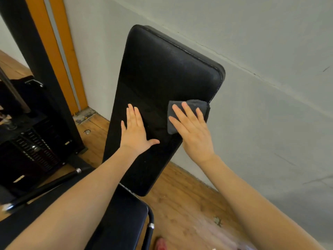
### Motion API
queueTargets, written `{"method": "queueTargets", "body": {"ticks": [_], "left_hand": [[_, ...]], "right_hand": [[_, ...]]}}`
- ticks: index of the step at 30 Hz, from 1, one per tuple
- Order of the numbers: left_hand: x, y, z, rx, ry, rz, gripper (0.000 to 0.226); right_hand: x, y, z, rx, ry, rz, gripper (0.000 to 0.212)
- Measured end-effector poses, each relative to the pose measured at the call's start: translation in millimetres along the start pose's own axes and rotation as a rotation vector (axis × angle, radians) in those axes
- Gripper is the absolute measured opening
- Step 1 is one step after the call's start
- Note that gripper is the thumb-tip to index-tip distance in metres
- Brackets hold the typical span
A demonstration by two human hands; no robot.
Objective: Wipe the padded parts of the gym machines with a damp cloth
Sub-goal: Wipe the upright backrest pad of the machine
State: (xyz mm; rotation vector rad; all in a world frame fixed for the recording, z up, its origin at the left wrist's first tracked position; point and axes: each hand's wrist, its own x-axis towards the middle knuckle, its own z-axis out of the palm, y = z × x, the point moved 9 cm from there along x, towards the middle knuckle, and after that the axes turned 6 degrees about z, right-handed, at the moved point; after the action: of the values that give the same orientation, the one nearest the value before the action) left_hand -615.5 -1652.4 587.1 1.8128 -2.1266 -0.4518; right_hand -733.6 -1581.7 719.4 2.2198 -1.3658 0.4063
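Cloth (189, 112) lies under your flat, straight-fingered right hand (193, 131) at the backrest pad's (162, 69) right edge, your open left hand (136, 133) bracing mid-pad, so judge the upper pad and seat pad (124, 217) still unwiped.

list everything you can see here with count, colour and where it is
back pad: 1, black, centre, tilted up toward the wall
seat pad: 1, black, bottom centre, below the back pad
cloth: 1, dark grey, on the back pad's right edge
weight stack: 1, black, left
bar: 1, black with chrome ends, lower left
floor: 1, brown wood
wall: 1, grey-white, right
left hand: 1, flat on the back pad
right hand: 1, flat, pressing the cloth
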Motion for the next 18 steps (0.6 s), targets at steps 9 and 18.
{"method": "queueTargets", "body": {"ticks": [9, 18], "left_hand": [[-0.7, 0.2, -1.8, 0.026, -0.023, 0.015, 0.133], [-0.7, -0.3, -2.5, 0.030, -0.021, 0.010, 0.134]], "right_hand": [[-24.9, -18.8, 57.6, -0.096, -0.210, -0.033, 0.070], [22.7, 33.5, -34.2, 0.225, 0.243, 0.152, 0.063]]}}
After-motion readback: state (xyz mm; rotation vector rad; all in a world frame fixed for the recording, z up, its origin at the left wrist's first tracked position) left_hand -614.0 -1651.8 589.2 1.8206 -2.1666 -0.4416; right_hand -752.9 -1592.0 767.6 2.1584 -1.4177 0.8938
